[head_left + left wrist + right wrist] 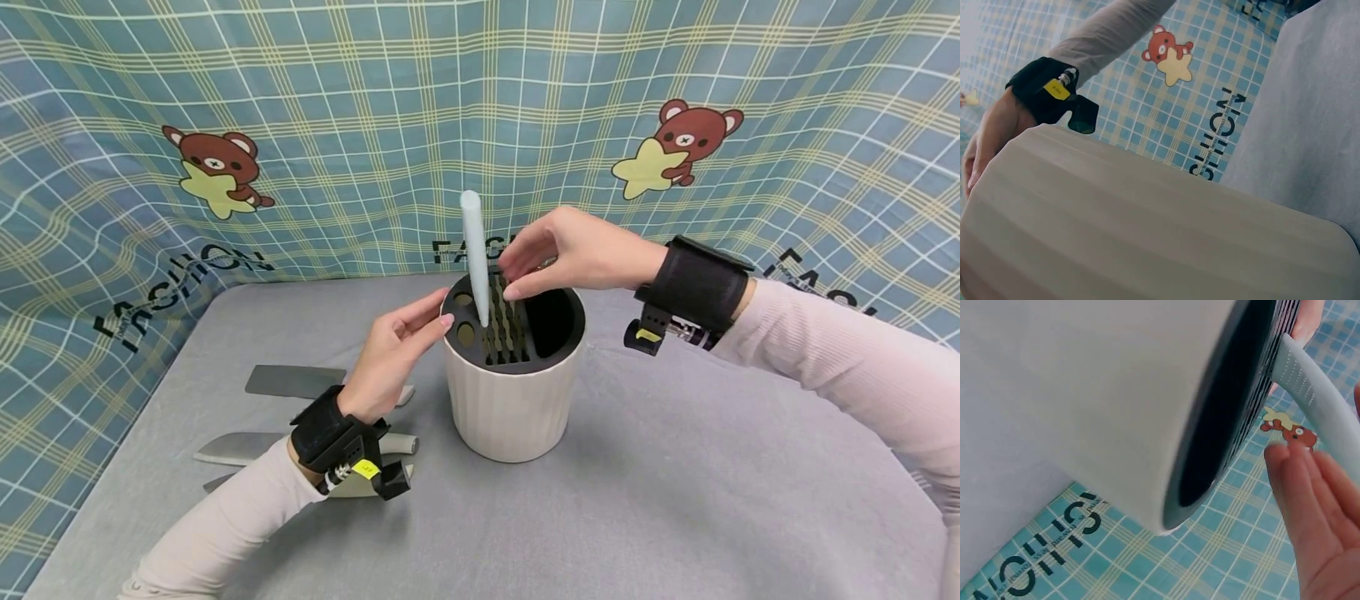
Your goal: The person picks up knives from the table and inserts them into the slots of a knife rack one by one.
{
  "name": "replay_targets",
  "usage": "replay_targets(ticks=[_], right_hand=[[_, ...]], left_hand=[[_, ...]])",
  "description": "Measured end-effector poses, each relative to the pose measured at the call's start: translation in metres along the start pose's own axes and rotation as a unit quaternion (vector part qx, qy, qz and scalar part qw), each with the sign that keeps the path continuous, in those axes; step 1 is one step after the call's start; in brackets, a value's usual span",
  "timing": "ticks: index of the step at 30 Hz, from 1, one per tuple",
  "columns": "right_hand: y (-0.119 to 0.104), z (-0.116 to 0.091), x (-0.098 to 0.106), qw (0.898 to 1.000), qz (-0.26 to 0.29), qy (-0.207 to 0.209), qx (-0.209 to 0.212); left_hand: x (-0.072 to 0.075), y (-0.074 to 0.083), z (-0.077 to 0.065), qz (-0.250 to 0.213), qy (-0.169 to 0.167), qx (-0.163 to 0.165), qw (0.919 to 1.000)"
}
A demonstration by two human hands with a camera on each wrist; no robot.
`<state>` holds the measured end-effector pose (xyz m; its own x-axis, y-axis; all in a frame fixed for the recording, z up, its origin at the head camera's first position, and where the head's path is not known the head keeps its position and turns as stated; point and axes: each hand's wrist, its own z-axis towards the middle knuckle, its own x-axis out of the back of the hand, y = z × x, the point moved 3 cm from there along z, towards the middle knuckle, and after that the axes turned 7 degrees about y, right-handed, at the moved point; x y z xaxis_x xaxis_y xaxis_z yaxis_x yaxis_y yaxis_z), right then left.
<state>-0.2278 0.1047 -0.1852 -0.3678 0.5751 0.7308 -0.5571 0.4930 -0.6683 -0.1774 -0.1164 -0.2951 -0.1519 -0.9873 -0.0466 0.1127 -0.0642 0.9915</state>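
Note:
A white ribbed knife holder (510,417) with a black slotted top stands on the grey cloth. From one of its slots a pale knife handle (473,250) sticks up, leaning slightly; its blade is hidden inside. My left hand (386,358) holds the holder's left side, thumb at the rim. Above the slots, just right of the handle, is my right hand (570,254). In the right wrist view, the fingers (1300,494) of that hand are apart from the handle (1322,394), with nothing between them.
Left of the holder lie a cleaver (292,380), a broader-pointed knife (240,447) and another knife with a cream handle (360,485), partly behind my left forearm. A checked curtain (375,125) with bear prints hangs along the back and sides.

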Motion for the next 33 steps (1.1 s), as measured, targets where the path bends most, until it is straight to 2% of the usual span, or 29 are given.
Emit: replay_targets(ticks=[3, 6, 7, 8, 10, 12, 13, 14, 15, 16, 17, 19, 20, 23, 25, 26, 28, 30, 32, 33], right_hand=[[0.009, -0.009, 0.002, 0.998, 0.014, 0.047, -0.029], [0.022, -0.02, 0.0, 0.99, 0.063, 0.105, -0.066], [0.027, -0.025, -0.001, 0.986, 0.084, 0.121, -0.077], [0.031, -0.03, -0.002, 0.981, 0.108, 0.134, -0.09], [0.041, -0.039, -0.005, 0.969, 0.16, 0.15, -0.111], [0.049, -0.047, -0.009, 0.958, 0.209, 0.148, -0.128], [0.053, -0.051, -0.012, 0.952, 0.231, 0.147, -0.135], [0.056, -0.054, -0.015, 0.947, 0.25, 0.144, -0.142], [0.06, -0.057, -0.017, 0.943, 0.264, 0.14, -0.146], [0.062, -0.059, -0.02, 0.94, 0.275, 0.137, -0.15], [0.064, -0.062, -0.022, 0.938, 0.279, 0.134, -0.155], [0.067, -0.065, -0.027, 0.936, 0.283, 0.13, -0.163], [0.068, -0.066, -0.028, 0.936, 0.283, 0.129, -0.166], [0.069, -0.068, -0.031, 0.935, 0.282, 0.13, -0.172], [0.069, -0.068, -0.031, 0.935, 0.281, 0.131, -0.172], [0.069, -0.068, -0.031, 0.935, 0.28, 0.132, -0.171], [0.069, -0.067, -0.031, 0.936, 0.278, 0.131, -0.17], [0.069, -0.067, -0.03, 0.938, 0.271, 0.133, -0.17], [0.07, -0.067, -0.03, 0.939, 0.267, 0.134, -0.169], [0.07, -0.067, -0.029, 0.939, 0.266, 0.135, -0.169]], left_hand=[[0.0, 0.0, -0.001, -0.001, -0.002, -0.004, 1.0], [0.0, -0.002, -0.001, 0.0, -0.004, -0.014, 0.9999], [0.005, -0.015, 0.005, -0.01, -0.01, -0.031, 0.9994], [0.013, -0.034, 0.015, -0.025, -0.016, -0.048, 0.9984], [0.013, -0.035, 0.016, -0.025, -0.017, -0.05, 0.9983], [0.012, -0.034, 0.014, -0.025, -0.02, -0.054, 0.998], [0.019, -0.053, 0.023, -0.038, -0.029, -0.062, 0.9969], [0.015, -0.043, 0.017, -0.027, -0.026, -0.054, 0.9978], [0.008, -0.026, 0.008, -0.014, -0.022, -0.044, 0.9987], [0.011, -0.03, 0.01, -0.021, -0.028, -0.053, 0.998], [0.014, -0.037, 0.014, -0.026, -0.032, -0.06, 0.9974], [0.024, -0.063, 0.027, -0.034, -0.04, -0.08, 0.9954], [0.022, -0.058, 0.025, -0.021, -0.035, -0.085, 0.9956], [0.037, -0.094, 0.044, -0.022, -0.04, -0.102, 0.9937], [0.033, -0.08, 0.037, -0.019, -0.043, -0.09, 0.9948], [0.035, -0.083, 0.038, -0.023, -0.048, -0.089, 0.9946], [0.038, -0.078, 0.036, -0.027, -0.05, -0.085, 0.9948], [0.04, -0.065, 0.032, -0.013, -0.044, -0.076, 0.9961], [0.055, -0.077, 0.04, 0.005, -0.037, -0.091, 0.9951], [0.056, -0.065, 0.037, 0.021, -0.031, -0.086, 0.9956]])
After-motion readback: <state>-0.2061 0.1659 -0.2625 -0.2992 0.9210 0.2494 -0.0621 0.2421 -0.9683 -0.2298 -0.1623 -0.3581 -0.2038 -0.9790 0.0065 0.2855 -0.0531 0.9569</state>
